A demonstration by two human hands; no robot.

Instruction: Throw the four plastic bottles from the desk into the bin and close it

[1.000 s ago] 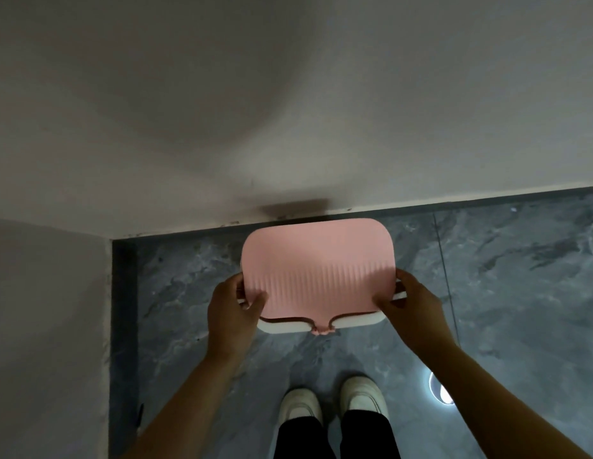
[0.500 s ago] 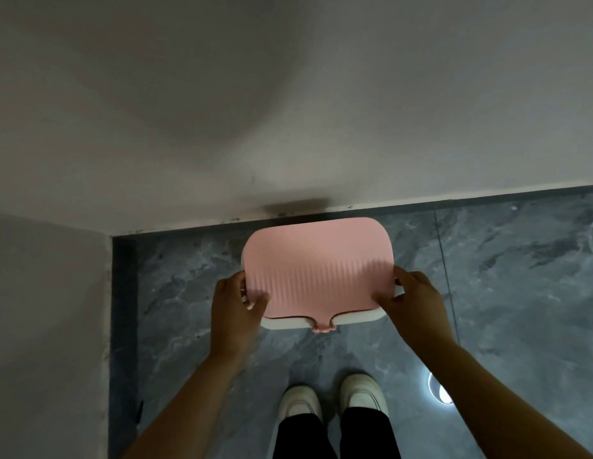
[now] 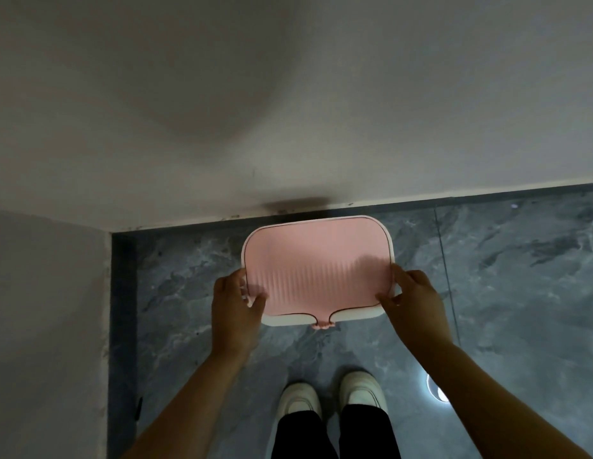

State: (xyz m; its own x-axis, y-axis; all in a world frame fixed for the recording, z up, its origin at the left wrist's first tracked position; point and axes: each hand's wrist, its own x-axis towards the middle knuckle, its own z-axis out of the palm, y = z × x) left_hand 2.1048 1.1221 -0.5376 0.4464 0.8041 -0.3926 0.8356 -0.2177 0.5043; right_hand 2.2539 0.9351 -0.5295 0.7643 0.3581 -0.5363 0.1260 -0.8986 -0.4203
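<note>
Bin (image 3: 321,318): interior and any contents hidden under the pink lid (image 3: 318,266); body visible only as a white rim. Left hand (image 3: 237,309), right hand (image 3: 412,304): fingers partly hidden at the bin's side edges. Forearms, legs: cut off at bottom edge.

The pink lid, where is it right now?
In the head view, the pink lid lies on the white bin by the wall, between both hands.
</note>
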